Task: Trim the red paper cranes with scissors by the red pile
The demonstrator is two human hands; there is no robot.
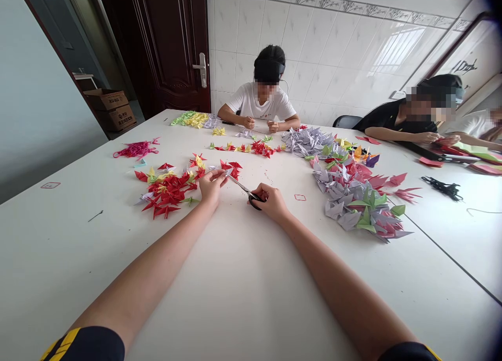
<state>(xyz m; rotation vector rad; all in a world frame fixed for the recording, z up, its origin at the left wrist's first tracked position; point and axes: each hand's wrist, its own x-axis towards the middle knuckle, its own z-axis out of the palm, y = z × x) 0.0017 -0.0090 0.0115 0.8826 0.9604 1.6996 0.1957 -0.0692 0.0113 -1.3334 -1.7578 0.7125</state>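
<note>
My right hand (pixel 270 201) grips the black handles of a pair of scissors (pixel 240 184), whose blades point up and left toward my left hand. With fingers pinched, my left hand (pixel 212 187) holds a small pale folded paper piece, probably part of a paper crane (pixel 228 171), close to the scissor tips. Whether the blades touch it I cannot tell. Beside my left hand lies a pile of red and yellow paper cranes (pixel 172 188). Further red cranes (pixel 234 168) lie just beyond my fingers.
A large heap of grey, pink and green cranes (pixel 353 193) lies right on the white table (pixel 243 298). Red string (pixel 135 149) lies left, black cord (pixel 443 187) far right. A string of cranes (pixel 259 148) crosses behind. Across sits a person (pixel 264 102); others work at the right.
</note>
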